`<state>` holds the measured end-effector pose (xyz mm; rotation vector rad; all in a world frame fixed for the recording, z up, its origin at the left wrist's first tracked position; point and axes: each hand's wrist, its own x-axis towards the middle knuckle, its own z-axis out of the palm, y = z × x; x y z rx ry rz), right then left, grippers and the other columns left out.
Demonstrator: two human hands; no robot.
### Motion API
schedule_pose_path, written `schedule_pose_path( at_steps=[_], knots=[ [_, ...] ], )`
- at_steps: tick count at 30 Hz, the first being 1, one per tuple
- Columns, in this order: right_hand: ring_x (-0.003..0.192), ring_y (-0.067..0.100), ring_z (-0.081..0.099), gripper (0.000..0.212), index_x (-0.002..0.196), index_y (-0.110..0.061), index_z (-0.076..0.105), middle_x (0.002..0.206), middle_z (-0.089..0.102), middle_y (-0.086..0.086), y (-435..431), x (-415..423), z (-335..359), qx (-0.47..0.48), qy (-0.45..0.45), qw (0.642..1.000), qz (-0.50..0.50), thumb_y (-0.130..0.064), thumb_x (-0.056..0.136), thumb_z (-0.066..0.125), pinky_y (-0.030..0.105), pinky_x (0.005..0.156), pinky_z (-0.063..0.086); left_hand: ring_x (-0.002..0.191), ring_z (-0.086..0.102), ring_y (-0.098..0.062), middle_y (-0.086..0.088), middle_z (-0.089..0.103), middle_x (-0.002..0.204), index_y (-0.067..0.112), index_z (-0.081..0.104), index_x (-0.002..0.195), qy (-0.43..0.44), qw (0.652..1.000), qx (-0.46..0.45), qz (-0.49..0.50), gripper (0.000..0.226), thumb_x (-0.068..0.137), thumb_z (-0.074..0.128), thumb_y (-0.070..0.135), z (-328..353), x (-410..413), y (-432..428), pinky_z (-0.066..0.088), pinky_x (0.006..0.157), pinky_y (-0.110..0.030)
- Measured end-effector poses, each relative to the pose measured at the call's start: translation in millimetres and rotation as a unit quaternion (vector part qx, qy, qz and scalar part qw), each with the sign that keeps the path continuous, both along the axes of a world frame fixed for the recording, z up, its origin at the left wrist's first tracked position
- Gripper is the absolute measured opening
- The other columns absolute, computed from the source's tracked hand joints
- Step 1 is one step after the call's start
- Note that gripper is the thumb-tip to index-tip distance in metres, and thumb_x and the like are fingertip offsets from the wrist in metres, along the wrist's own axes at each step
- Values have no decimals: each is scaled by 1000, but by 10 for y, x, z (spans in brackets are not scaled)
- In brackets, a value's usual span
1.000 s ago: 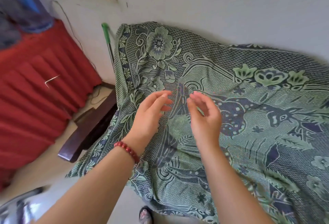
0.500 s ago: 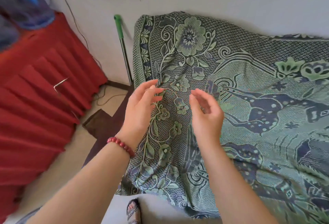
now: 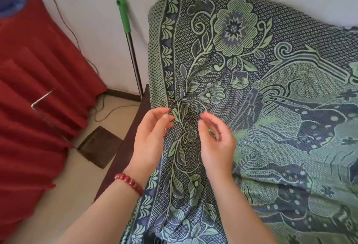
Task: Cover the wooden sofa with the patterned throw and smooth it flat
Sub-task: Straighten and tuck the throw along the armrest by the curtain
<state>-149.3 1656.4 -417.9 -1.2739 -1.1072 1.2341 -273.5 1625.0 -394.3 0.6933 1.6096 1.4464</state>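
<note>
The green and blue patterned throw (image 3: pixel 251 92) with flowers and deer lies draped over the sofa's back and seat. Only a dark wooden edge of the sofa (image 3: pixel 124 147) shows at its left side. A fold runs down the throw near its left border, between my hands. My left hand (image 3: pixel 151 137), with a red bead bracelet on the wrist, hovers over the throw's left border with relaxed fingers, holding nothing. My right hand (image 3: pixel 215 141) hovers beside it over the flower band, fingers loosely curved, also holding nothing.
A green-handled metal pole (image 3: pixel 128 44) leans against the white wall left of the sofa. Red pleated cloth (image 3: pixel 33 112) covers furniture on the left, with a metal hex key (image 3: pixel 41 99) lying on it. A dark square piece (image 3: pixel 98 146) and a cable lie on the floor.
The view has shifted left and closer to the throw's left end. Both hands have moved left along the throw toward its border, staying close together with fingers relaxed.
</note>
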Motion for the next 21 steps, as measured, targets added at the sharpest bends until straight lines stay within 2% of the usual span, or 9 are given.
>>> schedule_pose_path(
  at_steps=[6, 12, 14, 16, 21],
  knots=[
    [102, -1, 63, 22, 109, -16, 68, 109, 69, -7, 220, -178, -1022, 41, -5, 999, 29, -6, 90, 61, 10, 82, 47, 96, 65, -16, 2, 69, 97, 19, 62, 105, -8, 1000, 2, 2, 16, 95, 49, 17, -1026, -21, 168, 45, 91, -35],
    [97, 0, 63, 21, 108, -6, 68, 105, 69, -3, 477, -321, -1976, 112, 24, 993, 35, -1, 90, 60, 8, 79, 46, 95, 64, -11, 4, 69, 99, 22, 61, 105, 11, 999, 52, 5, 15, 96, 49, 19, -1963, -38, 386, 46, 90, -32],
    [97, 0, 63, 21, 108, -6, 68, 105, 69, -6, 528, -338, -2172, 131, 33, 990, 37, -2, 90, 60, 8, 79, 46, 97, 63, -13, 2, 68, 103, 26, 61, 101, 25, 997, 75, 13, 12, 91, 54, 25, -2160, -64, 422, 46, 89, -31],
    [98, 0, 63, 20, 108, -5, 68, 105, 69, -7, 543, -334, -2375, 152, 48, 986, 37, -3, 90, 60, 9, 79, 46, 99, 63, -13, 0, 67, 109, 30, 62, 98, 46, 995, 89, 22, 21, 80, 55, 35, -2349, -90, 423, 46, 89, -30],
    [100, 0, 63, 21, 110, -8, 67, 108, 68, -6, 490, -270, -2764, 163, 63, 983, 47, -6, 90, 60, 13, 80, 48, 100, 63, -13, -1, 66, 110, 30, 61, 98, 82, 990, 107, 41, 23, 78, 52, 38, -2690, -140, 309, 46, 87, -29]
  ],
)
